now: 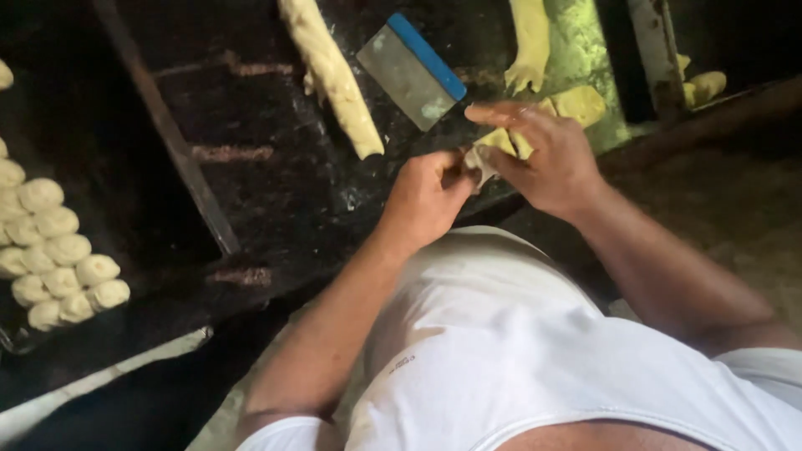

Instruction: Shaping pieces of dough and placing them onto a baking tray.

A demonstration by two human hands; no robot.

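My left hand (428, 196) and my right hand (547, 154) meet over the near edge of a dark worktop (276, 175), both pinching a small pale piece of dough (489, 150) between the fingers. A long roll of dough (334, 75) lies on the worktop just beyond my left hand. A metal bench scraper with a blue handle (413, 71) rests flat between that roll and my right hand. More cut dough pieces (576, 104) sit just past my right fingers.
Several shaped dough rolls (58, 255) are packed together on a dark tray at the far left. Another strip of dough (528, 42) lies at the top. A few yellow lumps (706, 83) sit at the upper right. My white shirt (518, 351) fills the foreground.
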